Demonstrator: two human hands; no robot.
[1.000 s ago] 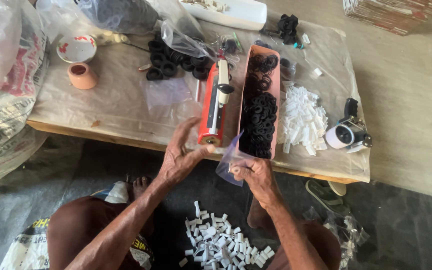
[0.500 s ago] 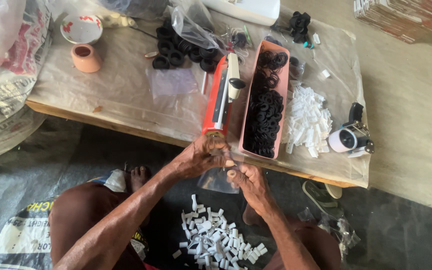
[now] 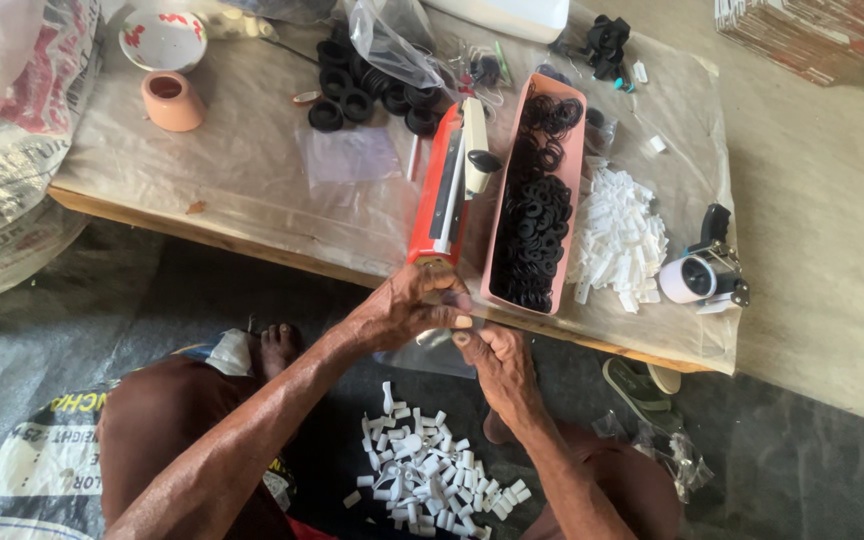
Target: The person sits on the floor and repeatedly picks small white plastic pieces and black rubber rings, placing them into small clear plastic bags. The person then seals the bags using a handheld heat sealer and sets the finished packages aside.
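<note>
At the near edge of the table point(image 3: 252, 190), just below the red sealing tool point(image 3: 439, 205), a small clear plastic bag point(image 3: 422, 352) hung between the person's two hands. Most of it was hard to make out: the film was see-through against the dark floor, its top was hidden under the fingers, and what it held, if anything, could not be told. Its long axis seemed to run roughly left to right, sagging below the hands toward the person's lap.

The left hand point(image 3: 407, 305) was curled closed, fingers pinched on the bag's upper edge, right against the end of the sealing tool. The right hand point(image 3: 492, 355) was also closed, its fingers gripping the bag from the other side, thumb tip nearly touching the left hand.

The sealing tool lay on the table with its long axis pointing away from the person, its white lever and black knob uppermost. Just beside it on the right stood a long pink tray point(image 3: 494, 260) full of black rubber rings point(image 3: 537, 215), parallel to the tool. Beyond that lay a heap of small white plastic pieces point(image 3: 617, 235), then a white roll in a dispenser point(image 3: 697, 275). Further back sat larger black rings point(image 3: 352, 95), a pink cup point(image 3: 172, 100) and a white bowl point(image 3: 160, 38), cut off by the top edge. More white pieces point(image 3: 427, 475) were scattered on the floor between the person's legs.
</note>
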